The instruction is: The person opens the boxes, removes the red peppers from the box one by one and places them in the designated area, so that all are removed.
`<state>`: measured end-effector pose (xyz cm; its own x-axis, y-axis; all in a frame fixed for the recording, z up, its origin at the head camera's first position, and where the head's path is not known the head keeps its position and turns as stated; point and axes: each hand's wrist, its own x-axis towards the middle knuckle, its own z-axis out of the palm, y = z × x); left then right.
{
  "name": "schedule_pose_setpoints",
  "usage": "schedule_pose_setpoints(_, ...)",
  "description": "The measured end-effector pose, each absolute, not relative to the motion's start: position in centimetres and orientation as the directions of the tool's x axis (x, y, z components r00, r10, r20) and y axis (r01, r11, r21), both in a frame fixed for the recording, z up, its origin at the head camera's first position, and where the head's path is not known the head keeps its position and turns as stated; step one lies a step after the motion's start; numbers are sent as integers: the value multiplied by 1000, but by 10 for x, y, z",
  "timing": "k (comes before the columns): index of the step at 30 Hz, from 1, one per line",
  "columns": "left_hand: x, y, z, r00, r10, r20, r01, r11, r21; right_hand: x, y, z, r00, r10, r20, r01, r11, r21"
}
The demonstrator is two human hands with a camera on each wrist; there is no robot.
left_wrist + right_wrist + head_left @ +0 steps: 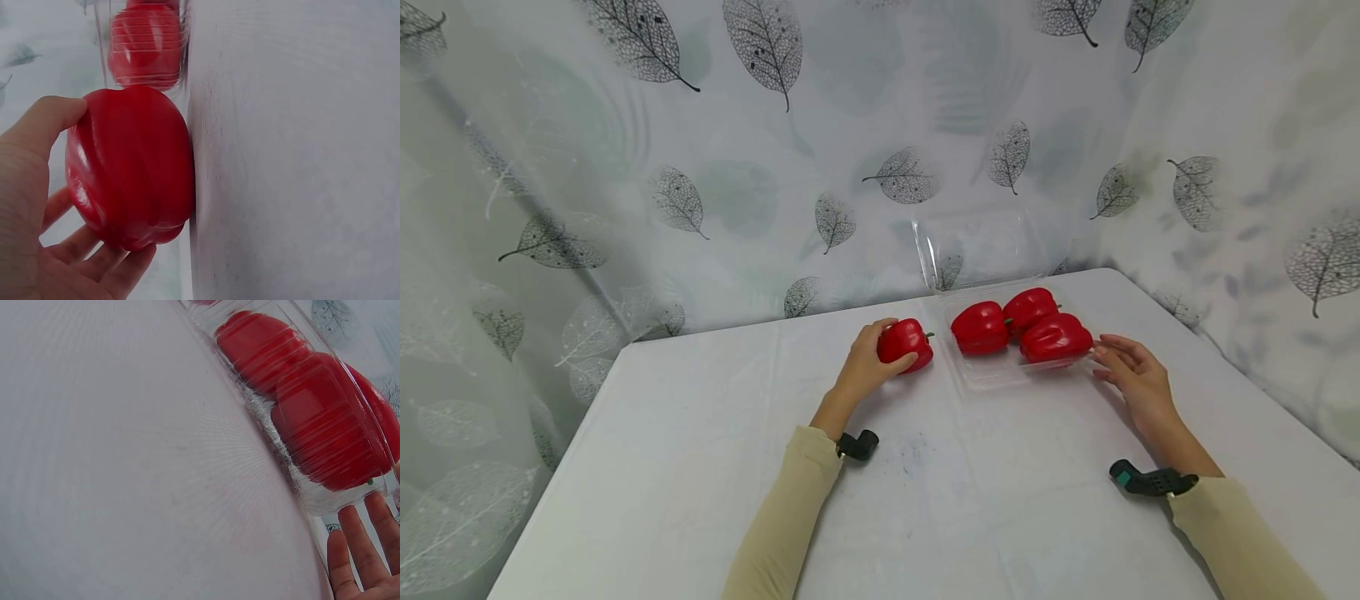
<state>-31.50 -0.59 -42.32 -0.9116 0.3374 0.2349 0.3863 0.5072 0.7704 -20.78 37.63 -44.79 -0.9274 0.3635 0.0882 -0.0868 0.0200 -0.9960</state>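
A red bell pepper [907,345] with a green stem is in my left hand [867,367], just left of a clear plastic clamshell container [988,380]. In the left wrist view the thumb lies on one side of this pepper [134,169] and the fingers curve round its end. Three more red peppers sit in the container: one at the left [981,328], one at the back [1032,310] and one at the right [1056,338]. My right hand [1138,385] touches the container's right end, its fingers fairly straight against the wall in the right wrist view.
The container's transparent lid [977,250] stands raised at the back against the leaf-patterned curtain [745,208]. All of this rests on a white-covered table [700,433], near its far edge. A dark wrist strap [1153,481] is worn at the right sleeve.
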Motion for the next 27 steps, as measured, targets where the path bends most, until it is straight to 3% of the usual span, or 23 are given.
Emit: schedule_pose_setpoints(27, -315, -8, -422, -910, 366, 193, 371, 512, 775, -208, 375, -447, -929, 362, 84, -86, 11, -996)
